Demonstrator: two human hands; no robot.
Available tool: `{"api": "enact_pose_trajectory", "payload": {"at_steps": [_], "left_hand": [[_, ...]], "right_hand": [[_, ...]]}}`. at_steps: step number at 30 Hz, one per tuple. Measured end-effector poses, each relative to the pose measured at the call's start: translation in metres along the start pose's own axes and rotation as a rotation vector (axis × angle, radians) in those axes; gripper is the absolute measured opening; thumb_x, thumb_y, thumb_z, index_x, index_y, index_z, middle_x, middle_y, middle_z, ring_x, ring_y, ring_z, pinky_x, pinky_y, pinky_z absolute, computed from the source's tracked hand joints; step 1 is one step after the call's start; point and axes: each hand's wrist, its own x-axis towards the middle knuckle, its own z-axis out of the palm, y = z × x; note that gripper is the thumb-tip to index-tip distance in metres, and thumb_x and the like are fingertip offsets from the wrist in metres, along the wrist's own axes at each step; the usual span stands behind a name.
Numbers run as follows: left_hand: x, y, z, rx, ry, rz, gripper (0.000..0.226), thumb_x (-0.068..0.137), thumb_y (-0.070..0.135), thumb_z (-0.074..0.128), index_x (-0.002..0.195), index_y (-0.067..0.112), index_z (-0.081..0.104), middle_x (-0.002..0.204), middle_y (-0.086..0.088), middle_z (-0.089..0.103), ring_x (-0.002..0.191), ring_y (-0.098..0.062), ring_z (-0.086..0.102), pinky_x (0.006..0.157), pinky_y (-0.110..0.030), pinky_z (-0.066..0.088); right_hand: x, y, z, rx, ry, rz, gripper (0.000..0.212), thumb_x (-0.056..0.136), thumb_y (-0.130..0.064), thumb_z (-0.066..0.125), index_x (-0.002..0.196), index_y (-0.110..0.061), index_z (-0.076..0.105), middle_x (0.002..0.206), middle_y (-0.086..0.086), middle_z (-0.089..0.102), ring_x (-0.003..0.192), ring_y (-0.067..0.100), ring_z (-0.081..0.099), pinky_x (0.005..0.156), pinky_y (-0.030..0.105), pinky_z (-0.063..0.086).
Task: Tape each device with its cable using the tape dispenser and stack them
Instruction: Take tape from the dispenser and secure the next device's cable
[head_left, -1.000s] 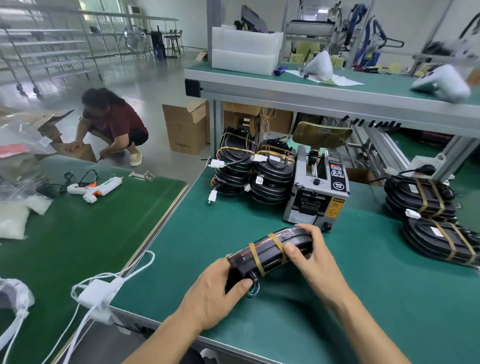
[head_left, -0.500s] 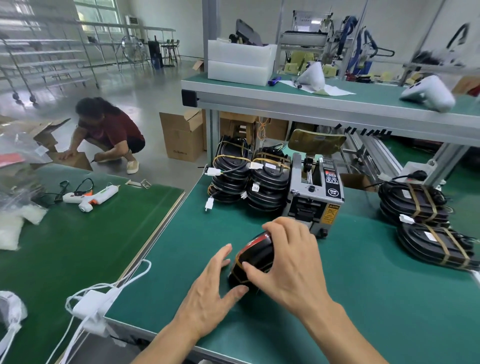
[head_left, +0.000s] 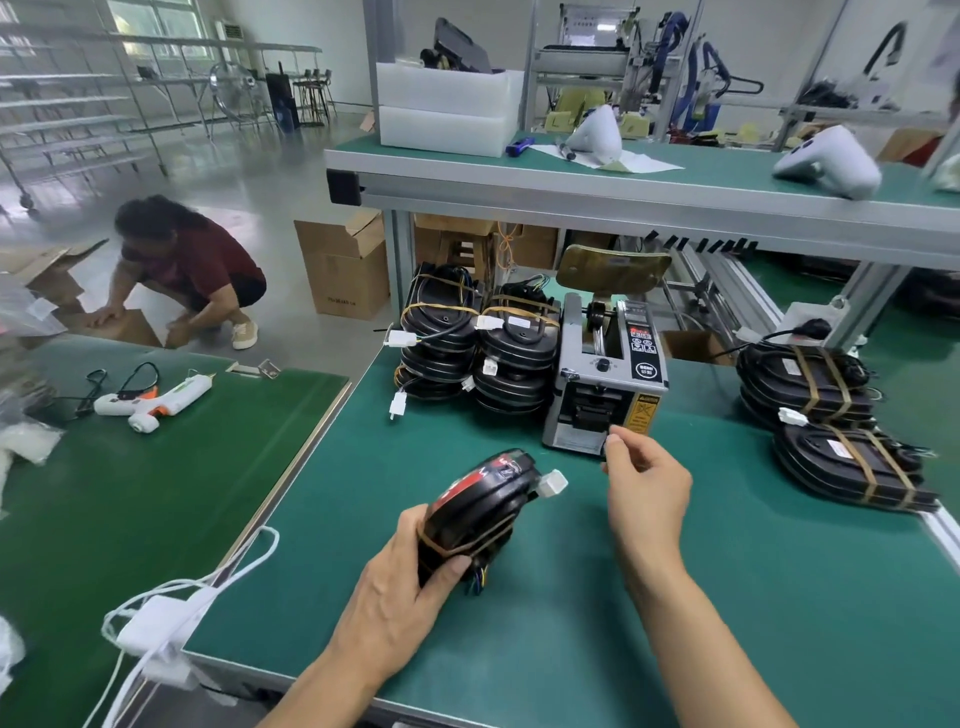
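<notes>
A person's left hand (head_left: 395, 587) is gripping a black device (head_left: 480, 506) tilted above the green counter (head_left: 727, 597), long axis pointing toward the tape dispenser (head_left: 605, 384). The right hand (head_left: 647, 486), nearer, is pinching narrowed fingers (head_left: 615, 441) at its outlet; any tape cannot be made out

left hand (head_left: 402, 587) gripping, right hand (head_left: 647, 486) pinching, raised

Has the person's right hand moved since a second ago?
Yes. The right hand has left the black device, which the left hand holds, and reached forward to the tape dispenser, fingertips at its outlet.
</notes>
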Motion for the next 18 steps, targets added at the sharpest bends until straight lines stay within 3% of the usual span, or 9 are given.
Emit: {"api": "enact_pose_trajectory", "payload": {"at_steps": [6, 11, 18], "left_hand": [[0.000, 0.004, 0.000, -0.005, 0.003, -0.006, 0.048, 0.089, 0.090, 0.048, 0.129, 0.064, 0.038, 0.113, 0.030, 0.067, 0.100, 0.001, 0.067, 0.087, -0.017, 0.050], [-0.001, 0.004, -0.001, -0.007, -0.005, -0.007, 0.048, 0.090, 0.089, 0.049, 0.130, 0.062, 0.039, 0.116, 0.030, 0.067, 0.103, 0.000, 0.067, 0.088, -0.016, 0.050], [-0.001, 0.001, 0.000, -0.015, -0.001, -0.002, 0.048, 0.092, 0.087, 0.050, 0.131, 0.062, 0.039, 0.115, 0.028, 0.068, 0.102, -0.004, 0.068, 0.089, -0.024, 0.053]], "right_hand": [[0.037, 0.009, 0.026, -0.107, 0.104, 0.080, 0.021, 0.095, -0.028, 0.066, 0.109, -0.022, 0.081, 0.098, -0.002, 0.079, 0.096, 0.024, 0.070, 0.095, 0.036, 0.051], [0.049, 0.001, 0.043, -0.090, 0.162, 0.068, 0.020, 0.092, -0.022, 0.060, 0.076, -0.020, 0.071, 0.074, 0.007, 0.072, 0.078, 0.034, 0.064, 0.077, 0.037, 0.052], [0.056, -0.001, 0.050, -0.114, 0.235, 0.148, 0.023, 0.088, -0.025, 0.061, 0.071, -0.015, 0.073, 0.069, 0.002, 0.064, 0.072, 0.029, 0.055, 0.076, 0.039, 0.053]]}}
